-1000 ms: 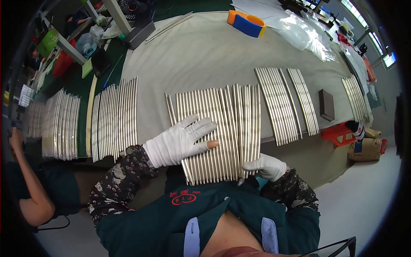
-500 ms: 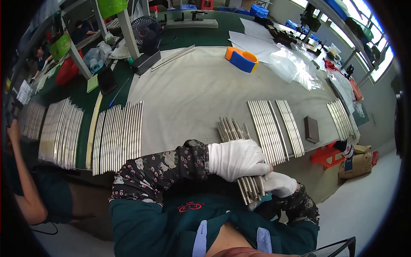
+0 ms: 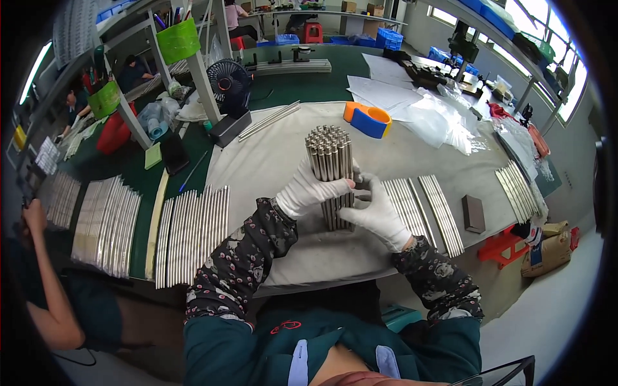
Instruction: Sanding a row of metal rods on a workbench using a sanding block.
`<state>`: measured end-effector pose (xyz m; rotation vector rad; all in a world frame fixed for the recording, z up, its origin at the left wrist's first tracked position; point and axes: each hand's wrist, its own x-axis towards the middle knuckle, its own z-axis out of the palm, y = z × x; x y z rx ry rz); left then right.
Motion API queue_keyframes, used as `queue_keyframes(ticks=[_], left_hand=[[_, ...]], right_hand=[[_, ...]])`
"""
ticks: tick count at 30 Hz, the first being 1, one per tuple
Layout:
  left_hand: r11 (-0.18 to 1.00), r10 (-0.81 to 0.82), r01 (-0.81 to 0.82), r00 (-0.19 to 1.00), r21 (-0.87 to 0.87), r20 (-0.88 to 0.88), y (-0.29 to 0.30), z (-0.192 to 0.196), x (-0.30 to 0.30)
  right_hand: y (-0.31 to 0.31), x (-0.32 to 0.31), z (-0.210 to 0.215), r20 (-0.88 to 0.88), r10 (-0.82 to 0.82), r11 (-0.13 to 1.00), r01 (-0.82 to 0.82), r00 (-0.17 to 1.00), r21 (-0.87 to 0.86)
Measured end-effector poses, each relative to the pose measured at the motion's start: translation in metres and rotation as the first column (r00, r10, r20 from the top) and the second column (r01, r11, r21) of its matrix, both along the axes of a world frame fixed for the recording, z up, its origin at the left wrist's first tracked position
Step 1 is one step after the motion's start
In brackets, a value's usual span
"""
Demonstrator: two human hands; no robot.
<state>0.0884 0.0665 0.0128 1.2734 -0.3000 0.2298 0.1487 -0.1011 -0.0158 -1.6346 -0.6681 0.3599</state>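
Relative to the orange-and-blue ring (image 3: 367,122), the upright bundle of metal rods (image 3: 329,164) is nearer the person and slightly left. The left hand (image 3: 309,194) wraps around it; the right hand (image 3: 381,217) curves against its lower right side, though how firmly it grips cannot be told. The step looks like evening the rods' ends; the next move probably calls for steady pressure from both hands.

From my remote seat I see my white-gloved left hand (image 3: 313,192) at mid-frame, wrapped in a closed grip, thumb pointing right. My gloved right hand (image 3: 378,215) is cupped just right of it. Both forearms (image 3: 241,257) angle inward from the lower frame.
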Motion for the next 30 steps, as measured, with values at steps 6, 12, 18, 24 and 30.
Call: queue_keyframes(ticks=[6, 12, 18, 24, 30], left_hand=[[0.986, 0.020, -0.021, 1.000, -0.165, -0.010, -0.009, -0.005, 0.004], [0.885, 0.150, -0.346, 0.846, -0.313, -0.511, -0.022, -0.009, 0.012], [0.826, 0.461, -0.564, 0.654, 0.020, -0.600, -0.032, -0.060, 0.005], [0.367, 0.834, -0.720, 0.535, 0.589, 0.133, -0.025, -0.098, -0.013], [0.236, 0.805, -0.595, 0.563, 0.768, 0.189, 0.001, -0.101, -0.043]], right_hand=[[0.022, -0.003, -0.018, -0.153, 0.290, 0.957, -0.285, 0.945, 0.049], [-0.001, -0.045, 0.010, -0.702, 0.253, 0.961, -0.258, 0.665, 0.101], [-0.004, -0.065, 0.001, -0.803, 0.087, 0.971, -0.229, 0.590, -0.064], [-0.006, -0.063, -0.007, -0.476, 0.222, 0.911, -0.355, 0.851, -0.210], [-0.020, -0.039, 0.024, 0.197, 0.526, 0.413, -0.047, 0.827, -0.909]])
